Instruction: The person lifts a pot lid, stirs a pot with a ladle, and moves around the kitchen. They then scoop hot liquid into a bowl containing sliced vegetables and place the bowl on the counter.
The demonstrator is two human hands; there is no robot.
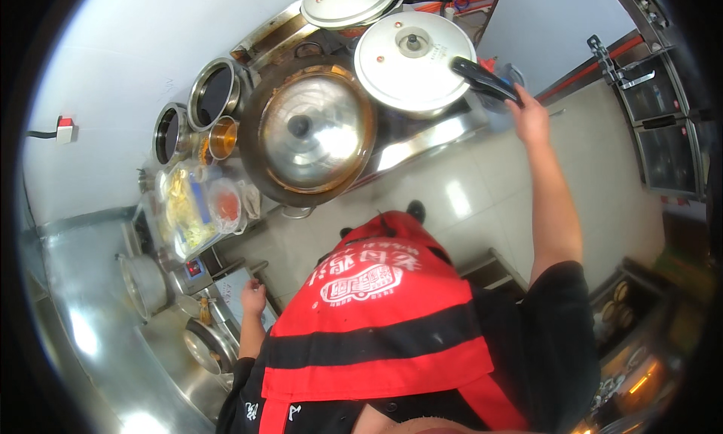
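Note:
My right hand (530, 115) grips the end of the black handle (486, 81) of a pressure cooker. The cooker's pale metal lid (415, 67) is on, with a dark knob in its middle. To its left, a wide dark wok (254, 151) sits on the stove under a domed steel lid (316, 135) with a black knob. Low on the left hangs my left hand (253, 297), its fingers loosely curled and nothing visible in them. It is nearest a grey box (232, 294) bearing writing, beside the counter.
A second pressure cooker (344, 4) stands behind the first. Left of the wok are steel pots (213, 92) of dark liquid and a tray (195, 252) of cut food. Farther left, a pot (144, 287) stands by the sink. Glass-fronted cabinets (669, 151) line the right side.

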